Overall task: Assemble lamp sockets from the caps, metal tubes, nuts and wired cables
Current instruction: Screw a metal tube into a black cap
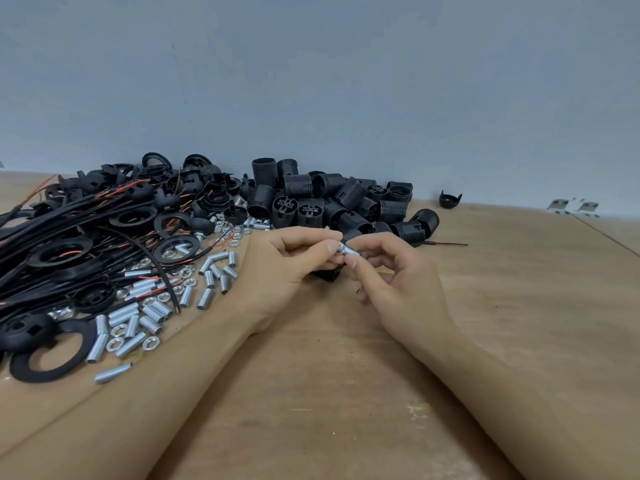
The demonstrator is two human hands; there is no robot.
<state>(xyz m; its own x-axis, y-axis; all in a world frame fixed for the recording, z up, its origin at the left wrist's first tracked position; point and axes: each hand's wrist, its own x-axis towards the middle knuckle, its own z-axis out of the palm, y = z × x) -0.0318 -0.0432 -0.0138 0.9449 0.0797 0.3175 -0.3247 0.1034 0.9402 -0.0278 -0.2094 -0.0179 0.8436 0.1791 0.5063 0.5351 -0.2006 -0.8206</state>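
Observation:
My left hand [289, 263] and my right hand [398, 275] meet above the middle of the wooden table [519, 323]. Between their fingertips is a short metal tube [348, 250]; both hands pinch it, and a nut seems to sit at its left end. A black cap [328, 273] lies on the table just under the hands, mostly hidden. Loose metal tubes [138, 317] and nuts [151, 342] are scattered at the left. Black wired cables [69, 237] with red cores lie in a heap further left.
Black threaded socket bodies [332, 202] are piled at the back centre against the wall. Black rings [52, 355] and caps lie at the left edge. One lone black cap [450, 198] and small metal brackets [573, 206] sit at the back right.

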